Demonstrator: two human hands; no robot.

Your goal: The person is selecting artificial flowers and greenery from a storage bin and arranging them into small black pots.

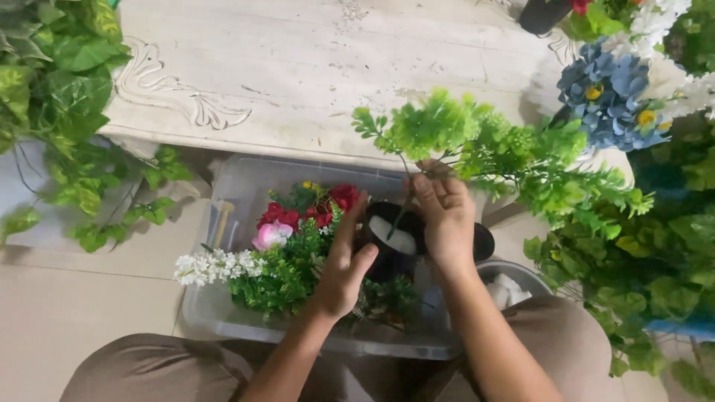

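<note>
A: Over the clear bin (246,179), near the pale worktop (298,67) — where's the pot?
B: The black pot (387,257) sits between both hands, white foam inside. The left hand (344,268) lies flat against its left side, fingers apart.
A: And the sprig?
B: The right hand (447,223), its grip pinched on the stem, holds the green sprig (477,141); stem slants down-left into the pot, leaves fanning far-right.

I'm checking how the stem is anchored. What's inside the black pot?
Inside the black pot a white block shows, with the green sprig stem going in. The right hand covers the pot's far side; its bottom is hidden.
</note>
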